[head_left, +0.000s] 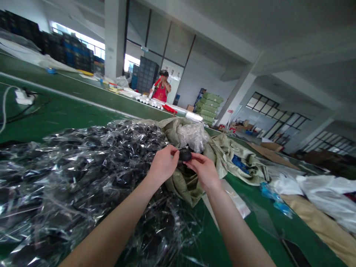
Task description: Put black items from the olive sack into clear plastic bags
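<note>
Black oval pc. (185,155), apparently not yet wrapped, was pinched by L hand (164,162) & R hand (205,170) fingertips; clear-plastic-wrapped black pcs. (97,159) were heaped alongside.

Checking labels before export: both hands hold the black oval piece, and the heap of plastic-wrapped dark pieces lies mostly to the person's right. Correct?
Not quite: in the head view, the heap of plastic-wrapped dark pieces lies mostly to the person's left. The left hand and right hand do both hold the black oval piece.
</note>
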{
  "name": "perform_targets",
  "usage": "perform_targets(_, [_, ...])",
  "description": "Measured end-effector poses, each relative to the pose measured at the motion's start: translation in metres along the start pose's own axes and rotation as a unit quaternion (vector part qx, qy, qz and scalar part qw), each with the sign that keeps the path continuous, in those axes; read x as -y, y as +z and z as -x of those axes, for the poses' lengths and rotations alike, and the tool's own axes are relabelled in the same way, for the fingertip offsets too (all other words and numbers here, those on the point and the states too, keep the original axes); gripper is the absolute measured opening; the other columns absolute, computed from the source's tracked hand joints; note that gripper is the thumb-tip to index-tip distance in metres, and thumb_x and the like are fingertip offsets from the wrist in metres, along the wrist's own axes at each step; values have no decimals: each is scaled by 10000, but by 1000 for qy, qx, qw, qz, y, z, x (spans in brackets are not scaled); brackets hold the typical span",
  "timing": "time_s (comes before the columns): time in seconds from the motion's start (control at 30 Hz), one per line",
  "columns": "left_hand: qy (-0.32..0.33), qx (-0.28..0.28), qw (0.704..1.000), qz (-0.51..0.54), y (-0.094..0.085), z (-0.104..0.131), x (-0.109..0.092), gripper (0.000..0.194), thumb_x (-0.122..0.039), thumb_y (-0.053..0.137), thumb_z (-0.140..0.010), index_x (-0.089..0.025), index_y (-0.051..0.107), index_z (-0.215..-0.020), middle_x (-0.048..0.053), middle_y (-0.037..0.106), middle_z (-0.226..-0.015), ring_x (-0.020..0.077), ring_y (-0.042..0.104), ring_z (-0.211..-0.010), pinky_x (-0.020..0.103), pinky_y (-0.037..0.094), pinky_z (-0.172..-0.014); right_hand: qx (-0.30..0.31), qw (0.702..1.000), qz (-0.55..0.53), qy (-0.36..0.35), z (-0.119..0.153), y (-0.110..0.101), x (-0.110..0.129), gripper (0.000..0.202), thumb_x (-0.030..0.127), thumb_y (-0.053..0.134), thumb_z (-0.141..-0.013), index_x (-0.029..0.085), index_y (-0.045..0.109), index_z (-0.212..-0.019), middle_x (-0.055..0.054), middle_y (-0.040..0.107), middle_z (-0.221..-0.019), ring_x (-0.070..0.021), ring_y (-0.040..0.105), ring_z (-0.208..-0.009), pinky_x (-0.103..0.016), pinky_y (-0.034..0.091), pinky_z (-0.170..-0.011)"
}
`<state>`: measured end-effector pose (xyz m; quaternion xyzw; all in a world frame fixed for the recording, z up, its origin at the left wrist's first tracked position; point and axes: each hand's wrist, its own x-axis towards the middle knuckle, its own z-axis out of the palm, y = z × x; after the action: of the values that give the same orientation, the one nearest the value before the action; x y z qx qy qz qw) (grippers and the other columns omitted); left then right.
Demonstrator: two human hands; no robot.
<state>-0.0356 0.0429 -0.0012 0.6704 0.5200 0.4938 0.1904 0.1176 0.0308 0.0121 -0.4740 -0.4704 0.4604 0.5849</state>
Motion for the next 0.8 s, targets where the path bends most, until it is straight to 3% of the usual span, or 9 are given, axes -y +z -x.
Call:
perform_targets(0.27, [-13, 7, 1000, 8, -3, -9, 12, 234, -261, 489, -871, -158, 698, -881, 90, 742, -905, 221, 685, -840, 311, 496, -791, -25, 998, 51, 22, -14, 13, 10, 145, 49, 691, -635, 150, 691, -740, -30, 724, -640, -147, 710, -554, -244, 634, -662])
perform_targets(0.47, [-26, 13, 1000, -6, -8, -9, 12, 261, -290, 473, -846, -153, 696, -854, 103, 741, -884, 242, 677, -827, 321, 486, -763, -43, 979, 195, -36, -28, 13, 10, 65, 127, 704, -671, 157, 679, -723, 8, 676, -555, -116, 651, -482, -215, 570, -496])
perform_targets(0.6, [-49, 23, 998, -25, -8, -11, 13, 236, -303, 495, -810, -168, 689, -798, 88, 736, -850, 231, 669, -796, 304, 474, -741, -50, 969, 235, -65, -36, 13, 11, 90, 128, 712, -649, 154, 691, -733, 12, 683, -572, -113, 633, -486, -215, 543, -513])
perform_targets(0.67, [-60, 23, 998, -27, -7, -11, 13, 225, -309, 509, -799, -173, 688, -786, 83, 736, -845, 225, 665, -786, 297, 468, -731, -55, 949, 295, -100, -34, 15, 15, 98, 142, 690, -677, 156, 707, -773, -2, 705, -612, -134, 658, -532, -243, 555, -573])
perform_targets(0.8, [-59, 15, 998, -23, -6, -10, 11, 209, -301, 512, -794, -178, 681, -771, 74, 731, -822, 217, 661, -776, 288, 459, -716, -75, 869, 445, -202, -23, 20, 26, 150, 180, 666, -721, 164, 737, -853, -46, 751, -736, -192, 713, -699, -303, 556, -740])
